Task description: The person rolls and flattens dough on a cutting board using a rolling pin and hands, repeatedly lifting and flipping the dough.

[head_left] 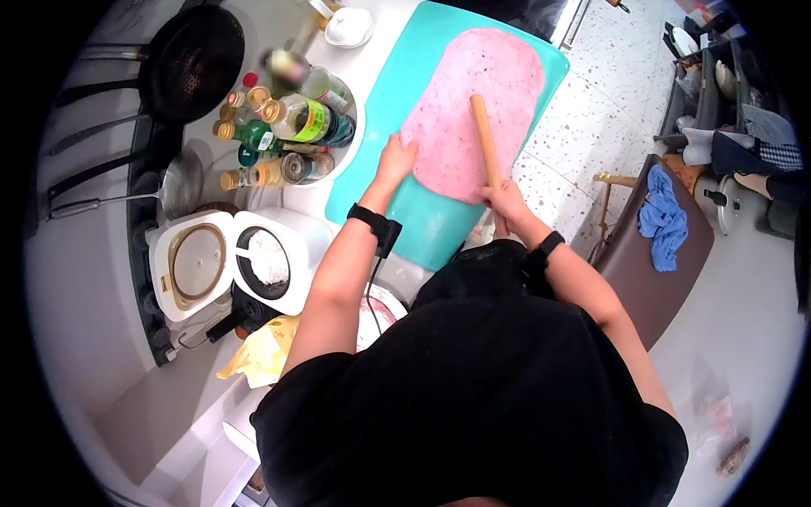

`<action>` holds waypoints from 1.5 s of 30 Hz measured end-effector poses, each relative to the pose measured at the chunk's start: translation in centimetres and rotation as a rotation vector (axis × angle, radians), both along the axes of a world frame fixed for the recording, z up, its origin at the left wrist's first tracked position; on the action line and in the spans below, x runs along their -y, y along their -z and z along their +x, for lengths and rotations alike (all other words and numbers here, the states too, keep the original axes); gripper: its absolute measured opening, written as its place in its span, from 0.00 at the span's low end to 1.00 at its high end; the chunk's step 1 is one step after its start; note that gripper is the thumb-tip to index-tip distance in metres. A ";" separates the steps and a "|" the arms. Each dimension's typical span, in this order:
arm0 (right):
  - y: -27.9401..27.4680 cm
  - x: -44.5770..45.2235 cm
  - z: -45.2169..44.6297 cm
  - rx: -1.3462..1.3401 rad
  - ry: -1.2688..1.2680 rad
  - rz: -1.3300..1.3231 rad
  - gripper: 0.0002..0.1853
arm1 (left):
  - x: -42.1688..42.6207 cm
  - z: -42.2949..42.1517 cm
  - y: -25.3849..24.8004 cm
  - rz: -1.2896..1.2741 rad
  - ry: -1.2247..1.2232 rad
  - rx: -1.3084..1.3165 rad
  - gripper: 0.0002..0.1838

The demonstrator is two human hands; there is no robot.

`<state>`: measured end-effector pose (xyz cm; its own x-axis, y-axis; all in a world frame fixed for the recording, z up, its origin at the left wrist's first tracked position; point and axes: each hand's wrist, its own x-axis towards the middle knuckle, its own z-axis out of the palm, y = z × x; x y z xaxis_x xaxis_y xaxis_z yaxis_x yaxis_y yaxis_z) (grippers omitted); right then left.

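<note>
A flat, rolled-out sheet of pink dough (448, 110) with darker specks lies on a turquoise mat (418, 232). My left hand (397, 160) is at the left edge of the dough, its fingers curled together and seeming to pinch that edge. My right hand (505, 205) is closed around the near end of a wooden rolling pin (486, 139). The pin lies lengthwise over the right part of the dough, its far end pointing away from me. Part of the near end is hidden in my right hand.
Left of the mat, several bottles (291, 118) stand on a round white tray (360, 110). An open rice cooker (304, 245) with white contents is nearer me. Pans (198, 63) hang on the left wall. A brown bench (676, 291) holds a blue cloth (663, 220).
</note>
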<state>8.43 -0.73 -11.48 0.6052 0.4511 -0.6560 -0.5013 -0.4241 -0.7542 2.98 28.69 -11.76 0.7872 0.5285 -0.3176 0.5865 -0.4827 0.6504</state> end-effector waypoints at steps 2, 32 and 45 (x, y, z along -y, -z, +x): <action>-1.1 -0.1 0.3 0.027 -0.047 -0.030 0.11 | 0.4 0.5 -2.8 -0.199 -0.094 0.078 0.23; -4.5 3.2 -7.2 0.996 -0.513 -0.468 0.22 | 10.7 -5.6 -7.8 0.621 0.729 0.305 0.29; -3.1 1.5 5.0 1.140 -0.297 -0.782 0.39 | 12.8 12.8 -3.0 0.647 0.670 0.289 0.35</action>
